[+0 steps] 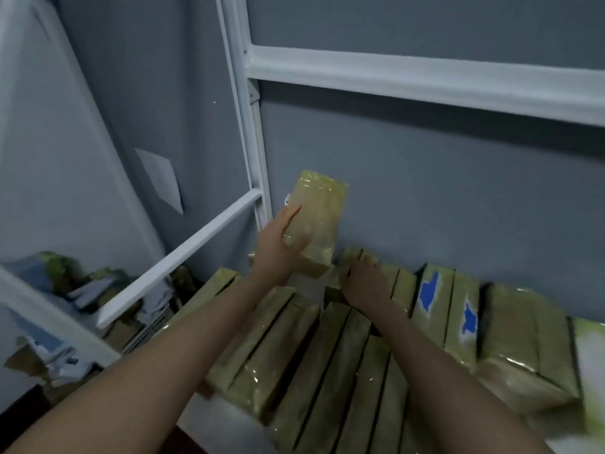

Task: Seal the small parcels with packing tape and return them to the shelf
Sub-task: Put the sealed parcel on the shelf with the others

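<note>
My left hand point(278, 247) grips a small parcel point(319, 211) wrapped in glossy tape and holds it upright above the shelf, close to the grey back wall. My right hand point(365, 280) rests palm down on the top edges of parcels standing at the back of the row, its fingers spread over them. Several more taped parcels point(327, 371) stand side by side on the shelf below both forearms. Two of them point(429, 293) carry blue marks.
A white metal shelf frame point(252, 152) rises behind the held parcel, with a crossbar point(425, 80) above and a slanted bar point(183, 257) to the left. Loose papers and torn packaging point(65, 290) lie at lower left. A pale green parcel point(592, 371) sits at far right.
</note>
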